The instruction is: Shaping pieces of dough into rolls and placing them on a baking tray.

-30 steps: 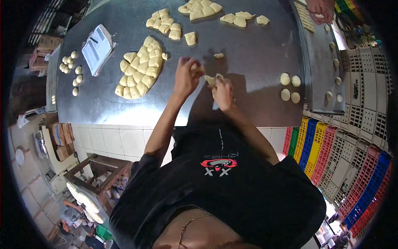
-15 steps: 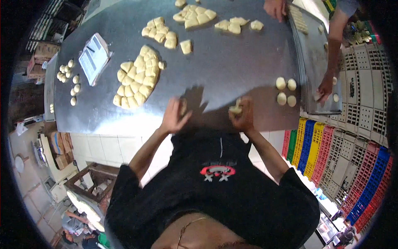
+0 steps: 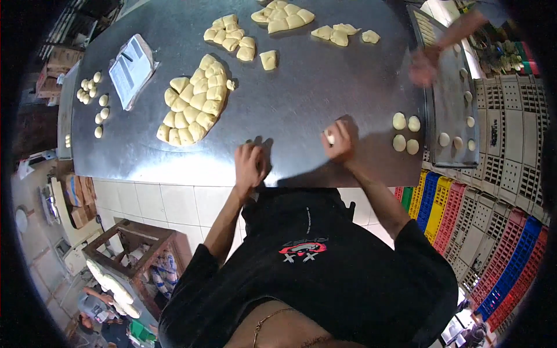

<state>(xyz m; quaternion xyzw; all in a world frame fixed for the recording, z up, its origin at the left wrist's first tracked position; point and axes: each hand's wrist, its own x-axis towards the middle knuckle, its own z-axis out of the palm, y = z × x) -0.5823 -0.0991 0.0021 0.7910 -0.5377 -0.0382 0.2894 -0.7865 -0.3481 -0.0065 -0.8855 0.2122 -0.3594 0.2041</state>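
Farthest left of the left hand, smooth, round dough balls (image 3: 93, 92) sit in a loose bunch, with a short, uneven line of others on its near side. Next comes a white paper pad (image 3: 132, 72) with a shiny surface, a dark pen (image 3: 127, 57) across it. Closer, beyond the left hand and to its left, spreads a big dough slab (image 3: 194, 101), pale yellow, scored into plump, blocky lumps that cling together in a soft, pillowy mass; a smaller dough cluster (image 3: 229, 36) lies well beyond it.

The left hand (image 3: 249, 166) is curled, fingers bent, at the near edge of the dark, smooth, glossy table (image 3: 325, 87); whether it has hold of anything I cannot tell. Well past it rests a lone, squarish dough block (image 3: 268, 60).

The right hand (image 3: 341, 142) is loosely cupped around a dough piece (image 3: 330, 138) just above or on the tabletop; cannot tell which. The piece shows at the left side of the fingers, pale cream, smooth and rounded, the rest covered.

Right of this hand stand four smooth, egg-like dough rounds (image 3: 399, 142), then another person's blurred hand (image 3: 424, 68) farther off, a flat, rimmed metal tray (image 3: 449, 104) and stacked, slotted plastic crates (image 3: 464, 232).
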